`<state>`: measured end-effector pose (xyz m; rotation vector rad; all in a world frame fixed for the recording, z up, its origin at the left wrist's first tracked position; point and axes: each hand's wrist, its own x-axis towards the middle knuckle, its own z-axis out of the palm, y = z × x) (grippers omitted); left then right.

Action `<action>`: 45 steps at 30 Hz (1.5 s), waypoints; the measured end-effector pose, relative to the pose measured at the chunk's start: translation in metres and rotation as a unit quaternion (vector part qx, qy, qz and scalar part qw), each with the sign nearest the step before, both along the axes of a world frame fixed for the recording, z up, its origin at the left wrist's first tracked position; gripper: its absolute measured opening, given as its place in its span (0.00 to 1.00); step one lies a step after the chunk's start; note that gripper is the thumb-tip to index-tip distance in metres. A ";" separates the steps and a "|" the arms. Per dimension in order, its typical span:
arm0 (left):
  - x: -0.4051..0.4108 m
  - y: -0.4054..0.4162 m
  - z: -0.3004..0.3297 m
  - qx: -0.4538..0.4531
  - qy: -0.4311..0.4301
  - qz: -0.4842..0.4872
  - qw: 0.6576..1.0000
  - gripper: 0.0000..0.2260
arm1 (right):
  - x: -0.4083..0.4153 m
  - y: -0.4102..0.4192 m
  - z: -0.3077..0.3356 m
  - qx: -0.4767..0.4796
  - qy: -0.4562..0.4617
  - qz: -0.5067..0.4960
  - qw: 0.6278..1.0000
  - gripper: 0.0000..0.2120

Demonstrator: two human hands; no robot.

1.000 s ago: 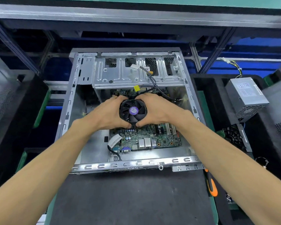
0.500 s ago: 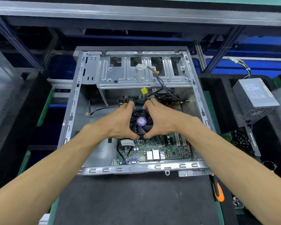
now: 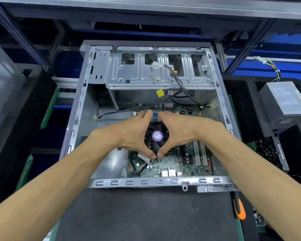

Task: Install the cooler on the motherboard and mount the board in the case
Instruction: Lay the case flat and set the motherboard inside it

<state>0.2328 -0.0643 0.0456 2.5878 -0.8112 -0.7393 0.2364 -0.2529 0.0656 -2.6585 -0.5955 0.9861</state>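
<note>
Two bare forearms reach in from the lower corners of the view, one on each side; no sleeve, cuff or glove covers either as far as the frame's edge; both wrists carry no watch, band or bracelet; the left hand (image 3: pixel 130 134) and the right hand (image 3: pixel 179 134) are uncovered, with no ring showing on the fingers that can be seen; the fingernails that show look short and unpainted; tendons and knuckles stand out faintly across the backs of the hands; nothing else of the person is in view.
</note>
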 end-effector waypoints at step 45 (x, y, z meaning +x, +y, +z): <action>0.010 -0.009 0.021 0.035 0.018 0.029 0.999 0.30 | 0.009 -0.008 0.020 0.055 0.016 -0.064 0.996 0.20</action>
